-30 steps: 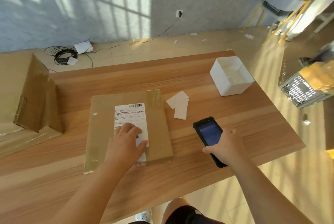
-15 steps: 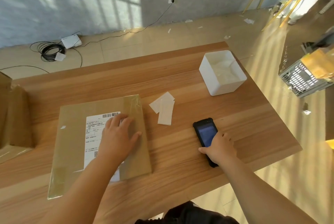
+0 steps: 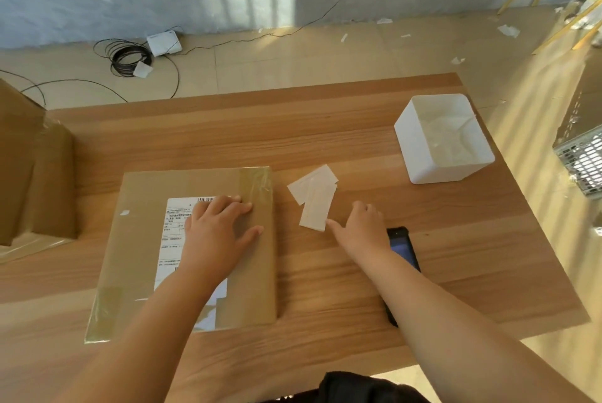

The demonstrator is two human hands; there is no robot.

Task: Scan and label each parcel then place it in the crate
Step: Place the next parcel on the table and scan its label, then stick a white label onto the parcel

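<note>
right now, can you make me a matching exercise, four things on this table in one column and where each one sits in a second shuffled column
Things
1. parcel
2. white slips
3. white tub
4. scanner

Places
a. far right part of the table
b. under the flat left hand
c. partly under the wrist of the right hand
d. between the two hands

Pairs: 1-b, 2-d, 3-a, 4-c

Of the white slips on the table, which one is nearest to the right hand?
The front slip: its near corner is by the forefinger of the right hand. The tilted slip lies farther back.
</note>
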